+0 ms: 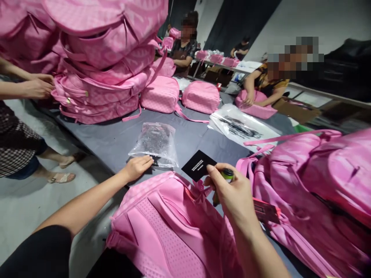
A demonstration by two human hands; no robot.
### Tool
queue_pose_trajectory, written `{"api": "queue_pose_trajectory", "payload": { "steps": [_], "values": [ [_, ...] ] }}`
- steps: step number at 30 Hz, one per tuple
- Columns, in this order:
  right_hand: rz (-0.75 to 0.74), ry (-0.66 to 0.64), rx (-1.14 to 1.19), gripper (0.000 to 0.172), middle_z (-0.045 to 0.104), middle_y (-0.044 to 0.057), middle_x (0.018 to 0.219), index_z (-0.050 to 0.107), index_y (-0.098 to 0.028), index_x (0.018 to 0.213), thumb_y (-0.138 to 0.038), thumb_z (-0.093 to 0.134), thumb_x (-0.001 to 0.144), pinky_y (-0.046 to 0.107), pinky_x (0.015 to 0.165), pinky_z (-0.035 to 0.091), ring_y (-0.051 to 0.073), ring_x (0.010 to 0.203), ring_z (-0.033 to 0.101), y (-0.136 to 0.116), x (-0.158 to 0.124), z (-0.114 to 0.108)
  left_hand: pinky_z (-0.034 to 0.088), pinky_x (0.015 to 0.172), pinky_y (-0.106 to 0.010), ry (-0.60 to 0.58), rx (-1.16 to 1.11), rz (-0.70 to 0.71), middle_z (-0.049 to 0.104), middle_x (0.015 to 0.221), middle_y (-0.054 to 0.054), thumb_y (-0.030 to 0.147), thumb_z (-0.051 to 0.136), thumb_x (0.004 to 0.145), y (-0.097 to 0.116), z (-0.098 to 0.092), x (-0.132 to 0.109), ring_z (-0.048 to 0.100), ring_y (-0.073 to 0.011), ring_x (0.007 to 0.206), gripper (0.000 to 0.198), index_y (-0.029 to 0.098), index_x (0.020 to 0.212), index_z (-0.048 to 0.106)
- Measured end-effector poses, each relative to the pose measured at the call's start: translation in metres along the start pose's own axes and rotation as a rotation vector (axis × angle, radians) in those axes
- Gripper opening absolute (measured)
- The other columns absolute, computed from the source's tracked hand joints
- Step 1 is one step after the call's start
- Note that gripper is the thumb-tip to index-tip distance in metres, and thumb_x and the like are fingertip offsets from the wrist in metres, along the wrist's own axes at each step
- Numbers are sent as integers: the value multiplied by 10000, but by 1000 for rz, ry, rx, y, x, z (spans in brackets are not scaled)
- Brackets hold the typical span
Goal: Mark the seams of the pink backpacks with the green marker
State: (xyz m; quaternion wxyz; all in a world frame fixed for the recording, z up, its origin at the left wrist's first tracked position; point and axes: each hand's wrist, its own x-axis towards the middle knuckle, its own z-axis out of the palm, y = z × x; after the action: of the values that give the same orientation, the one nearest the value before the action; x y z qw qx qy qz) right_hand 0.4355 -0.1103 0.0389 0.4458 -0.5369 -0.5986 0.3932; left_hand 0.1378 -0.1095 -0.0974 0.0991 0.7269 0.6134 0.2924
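Pinching a flat, sharp-cornered black card (198, 165) is the right hand (232, 187).

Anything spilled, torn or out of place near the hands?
Nothing stands out: the black card in the right hand looks flat, the plastic bag at the left hand shows no visible tear, and no spill shows on the table.

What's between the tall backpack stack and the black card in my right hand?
In the head view, a clear plastic bag lies between them on the grey tabletop.
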Motion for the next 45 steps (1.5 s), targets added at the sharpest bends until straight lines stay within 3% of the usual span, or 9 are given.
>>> {"api": "queue_pose_trajectory", "payload": {
  "steps": [4,9,15,19,25,29,34,39,45],
  "values": [
    [-9,-28,-33,359,649,4,566,604,-189,811,-521,740,795,213,341,342,92,361,443,-6,-12,-4,497,1070,-387,-67,60,-43,705,1266,-135,3,453,843,7,21,24,654,-206,1215,447,143,1205,675],
    [4,-118,-70,283,648,2,570,586,-204,777,-462,686,839,247,479,445,128,475,542,-10,-29,-14,549,967,-365,-89,52,-28,728,1225,-87,213,497,942,48,-18,-2,690,-236,1124,326,194,1203,691],
    [-227,-90,-328,152,674,-3,697,661,-195,878,-339,616,864,246,576,436,122,571,584,8,-55,-22,497,1029,-472,-118,52,522,705,1136,-83,439,583,942,116,-38,-48,595,-268,1123,313,208,1104,721],
    [-276,-232,-445,165,720,16,763,710,-197,938,-243,564,878,249,599,445,138,608,624,22,-74,-26,344,1154,-638,2,112,531,563,1328,-131,351,672,891,112,-5,-80,442,-335,1328,169,197,937,725],
    [-243,-629,-892,227,750,68,807,728,-183,920,-75,549,832,287,617,372,201,705,670,30,-74,11,451,1130,-531,258,-19,597,463,1346,-91,303,783,808,93,9,-98,477,-265,1290,270,255,1048,669],
    [-293,-725,-1047,201,745,90,772,728,-177,882,-88,549,862,308,597,308,213,703,678,32,-65,33,427,1136,-545,272,-9,310,428,1474,-145,431,811,769,90,5,-107,438,-345,1387,629,240,1304,541],
    [-259,-812,-1032,224,762,86,828,733,-196,909,-117,524,894,302,604,314,222,755,696,39,-60,43,517,1045,-470,-86,21,-279,597,1388,-141,464,745,805,88,9,-117,594,-333,1270,792,163,1456,409],
    [-229,-869,-1011,242,763,88,837,732,-192,934,-116,506,895,298,617,340,220,756,696,39,-61,47,509,1061,-397,-108,29,-354,636,1358,-112,398,767,772,90,13,-117,615,-303,1259,728,171,1400,477],
    [-57,-609,-826,183,745,57,835,700,-167,972,-85,592,849,259,650,392,182,740,671,36,-67,31,496,1079,-378,-57,16,-290,647,1337,-103,502,788,757,84,12,-122,619,-288,1251,773,180,1391,484]
  ]
}}
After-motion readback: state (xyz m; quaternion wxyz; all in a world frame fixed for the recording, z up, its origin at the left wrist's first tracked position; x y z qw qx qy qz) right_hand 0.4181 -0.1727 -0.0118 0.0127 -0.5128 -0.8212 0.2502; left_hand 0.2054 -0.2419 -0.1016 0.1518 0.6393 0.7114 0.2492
